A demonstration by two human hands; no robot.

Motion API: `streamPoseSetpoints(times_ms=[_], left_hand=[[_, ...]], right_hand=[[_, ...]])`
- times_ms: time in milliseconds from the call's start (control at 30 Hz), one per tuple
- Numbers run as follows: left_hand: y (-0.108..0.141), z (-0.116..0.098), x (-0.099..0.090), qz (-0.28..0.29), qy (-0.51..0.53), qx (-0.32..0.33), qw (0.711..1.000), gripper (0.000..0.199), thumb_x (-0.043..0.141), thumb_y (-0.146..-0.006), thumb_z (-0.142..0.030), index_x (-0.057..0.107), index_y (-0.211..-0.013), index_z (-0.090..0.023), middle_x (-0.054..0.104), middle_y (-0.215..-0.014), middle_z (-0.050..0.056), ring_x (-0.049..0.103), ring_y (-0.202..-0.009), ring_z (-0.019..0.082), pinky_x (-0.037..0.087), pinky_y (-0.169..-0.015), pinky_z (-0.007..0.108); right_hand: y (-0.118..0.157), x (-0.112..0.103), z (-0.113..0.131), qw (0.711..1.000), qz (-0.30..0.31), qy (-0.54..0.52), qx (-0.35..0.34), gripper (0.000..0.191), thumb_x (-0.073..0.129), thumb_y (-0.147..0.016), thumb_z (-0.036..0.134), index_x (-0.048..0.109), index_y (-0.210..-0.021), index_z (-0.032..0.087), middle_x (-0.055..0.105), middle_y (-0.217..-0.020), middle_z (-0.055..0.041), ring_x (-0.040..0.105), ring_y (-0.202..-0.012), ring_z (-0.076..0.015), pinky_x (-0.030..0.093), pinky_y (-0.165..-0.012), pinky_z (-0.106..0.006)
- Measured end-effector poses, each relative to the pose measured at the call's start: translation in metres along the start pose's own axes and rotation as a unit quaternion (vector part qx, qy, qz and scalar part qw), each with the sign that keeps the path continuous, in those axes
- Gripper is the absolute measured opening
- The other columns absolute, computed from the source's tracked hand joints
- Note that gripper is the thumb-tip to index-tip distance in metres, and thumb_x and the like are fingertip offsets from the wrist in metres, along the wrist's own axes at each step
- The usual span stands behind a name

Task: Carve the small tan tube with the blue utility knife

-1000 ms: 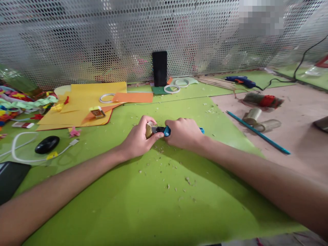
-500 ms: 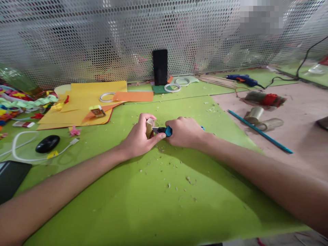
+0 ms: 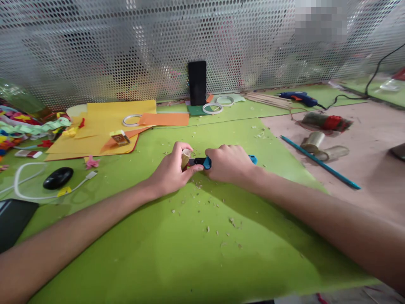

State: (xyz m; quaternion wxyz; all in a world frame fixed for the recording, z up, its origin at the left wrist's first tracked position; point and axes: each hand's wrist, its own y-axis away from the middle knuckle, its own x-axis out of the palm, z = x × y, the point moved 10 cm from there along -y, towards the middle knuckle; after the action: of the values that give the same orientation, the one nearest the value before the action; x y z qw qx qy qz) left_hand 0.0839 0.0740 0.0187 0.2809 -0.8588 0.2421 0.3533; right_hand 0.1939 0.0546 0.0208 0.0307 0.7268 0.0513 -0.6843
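Note:
My left hand (image 3: 172, 171) grips a short, pale piece of bamboo tube (image 3: 186, 158) between thumb and fingers, low over the green table (image 3: 142, 253). Wrapped round the blue handle of a utility knife (image 3: 207, 163) is my right hand (image 3: 230, 162); the handle's end sticks out behind the fist. The knife's blade lies against or just beside the bamboo; the exact contact is hidden. My left thumb reaches to the front of the knife. Small shavings (image 3: 232, 221) are scattered below and around both hands.
Behind stands a perforated metal screen (image 3: 126, 50) with a phone (image 3: 198, 83) leaning on it. To the right lie a blue pencil-like stick (image 3: 319, 161), bamboo pieces (image 3: 337, 153) and a glue gun (image 3: 299, 98). Leftward are yellow paper (image 3: 117, 112), a matchbox (image 3: 119, 137), a mouse (image 3: 58, 177) and a white cable (image 3: 19, 181).
The bamboo piece has turned in my left hand, so less of its open end shows. The knife has shifted slightly within the right hand's area, with more of its rear end visible.

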Motion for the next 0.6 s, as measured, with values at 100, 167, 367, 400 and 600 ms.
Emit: streamPoseSetpoints(times_ms=[100, 167, 367, 400, 600], left_hand=[[-0.0004, 0.0010, 0.0003, 0.003, -0.008, -0.004, 1.000, 0.049, 0.067, -0.079, -0.046, 0.038, -0.112, -0.021, 0.048, -0.068, -0.005, 0.045, -0.052, 0.010, 0.033, -0.048, 0.020], [-0.0006, 0.0014, 0.0005, 0.003, -0.009, -0.003, 1.000, 0.049, 0.067, -0.079, -0.047, 0.039, -0.111, -0.022, 0.049, -0.069, -0.004, 0.046, -0.053, 0.010, 0.033, -0.048, 0.020], [-0.0008, 0.0001, -0.0017, -0.008, 0.000, 0.006, 1.000, 0.048, 0.067, -0.078, -0.047, 0.040, -0.110, -0.022, 0.048, -0.069, -0.005, 0.045, -0.052, 0.009, 0.033, -0.049, 0.020], [-0.0009, 0.0000, -0.0022, -0.010, 0.001, 0.005, 1.000, 0.048, 0.067, -0.078, -0.047, 0.041, -0.109, -0.022, 0.047, -0.068, -0.005, 0.045, -0.051, 0.009, 0.033, -0.049, 0.020], [-0.0014, 0.0031, -0.0027, -0.006, -0.007, -0.022, 1.000, 0.050, 0.068, -0.076, -0.051, 0.042, -0.107, -0.022, 0.045, -0.061, -0.008, 0.043, -0.049, 0.010, 0.032, -0.048, 0.021]], right_hand=[[0.0008, 0.0001, -0.0001, 1.000, 0.005, 0.007, 0.005, 0.026, 0.046, -0.074, 0.039, 0.062, -0.082, 0.021, 0.067, -0.069, -0.0105, 0.064, -0.061, -0.0261, 0.033, -0.050, -0.030], [0.0014, -0.0003, 0.0001, 1.000, 0.009, 0.009, 0.007, 0.027, 0.045, -0.075, 0.039, 0.063, -0.084, 0.020, 0.067, -0.070, -0.0111, 0.064, -0.062, -0.0263, 0.034, -0.051, -0.030], [0.0024, -0.0017, 0.0010, 1.000, 0.013, 0.011, 0.010, 0.028, 0.045, -0.078, 0.038, 0.063, -0.087, 0.019, 0.067, -0.072, -0.0123, 0.065, -0.065, -0.0266, 0.035, -0.053, -0.030], [0.0024, -0.0017, 0.0008, 1.000, 0.012, 0.012, 0.012, 0.028, 0.045, -0.078, 0.038, 0.063, -0.087, 0.019, 0.068, -0.072, -0.0124, 0.065, -0.065, -0.0269, 0.035, -0.053, -0.030], [0.0018, -0.0024, 0.0011, 1.000, -0.002, 0.016, 0.004, 0.028, 0.043, -0.079, 0.038, 0.062, -0.086, 0.019, 0.067, -0.071, -0.0122, 0.065, -0.063, -0.0282, 0.034, -0.051, -0.031]])
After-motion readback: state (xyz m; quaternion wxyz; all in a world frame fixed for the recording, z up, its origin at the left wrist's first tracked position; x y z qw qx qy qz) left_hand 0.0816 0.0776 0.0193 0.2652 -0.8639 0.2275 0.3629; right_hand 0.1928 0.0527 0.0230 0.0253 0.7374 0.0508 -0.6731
